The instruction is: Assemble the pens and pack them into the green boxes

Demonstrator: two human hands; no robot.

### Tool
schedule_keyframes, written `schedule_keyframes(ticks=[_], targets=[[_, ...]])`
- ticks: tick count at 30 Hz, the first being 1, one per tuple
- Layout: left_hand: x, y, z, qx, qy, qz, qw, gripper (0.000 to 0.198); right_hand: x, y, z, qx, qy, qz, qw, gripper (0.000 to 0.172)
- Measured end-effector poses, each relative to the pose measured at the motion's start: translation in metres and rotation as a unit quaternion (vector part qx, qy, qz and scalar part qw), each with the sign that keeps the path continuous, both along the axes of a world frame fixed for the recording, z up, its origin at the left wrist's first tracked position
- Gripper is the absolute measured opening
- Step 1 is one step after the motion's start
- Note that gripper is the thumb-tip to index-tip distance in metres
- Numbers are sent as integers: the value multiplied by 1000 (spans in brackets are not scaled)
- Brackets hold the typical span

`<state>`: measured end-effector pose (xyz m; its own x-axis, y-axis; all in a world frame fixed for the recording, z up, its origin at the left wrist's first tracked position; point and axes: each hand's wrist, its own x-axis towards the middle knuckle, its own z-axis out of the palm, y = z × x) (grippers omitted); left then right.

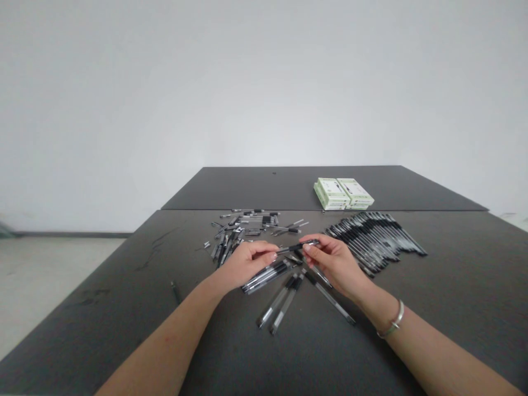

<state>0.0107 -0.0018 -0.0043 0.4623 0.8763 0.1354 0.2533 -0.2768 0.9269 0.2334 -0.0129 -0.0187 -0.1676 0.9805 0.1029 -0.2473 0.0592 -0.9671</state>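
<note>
My left hand (247, 263) and my right hand (336, 263) meet over the dark table (454, 286), both pinched on one black pen (297, 246) held level between them. The left fingers grip its left end, the right fingers its right end. Under the hands lie several assembled pens (284, 294) fanned toward me. A heap of loose pen parts (247, 228) lies just beyond the left hand.
A neat row of finished black pens (375, 236) lies right of the hands. Green-and-white boxes (343, 193) sit at the back on a second table. One stray pen part (175, 290) lies left of my forearm. A bracelet is on my right wrist.
</note>
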Motion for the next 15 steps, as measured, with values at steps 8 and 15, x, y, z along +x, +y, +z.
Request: schedule_keyframes(ticks=[8, 15], targets=[[-4, 7, -11, -50, -42, 105, 992, 37, 33, 16, 22, 44, 33, -153, 987, 29], [-3, 9, -6, -38, -57, 144, 987, 28, 57, 27, 18, 102, -369, -229, 895, 30]])
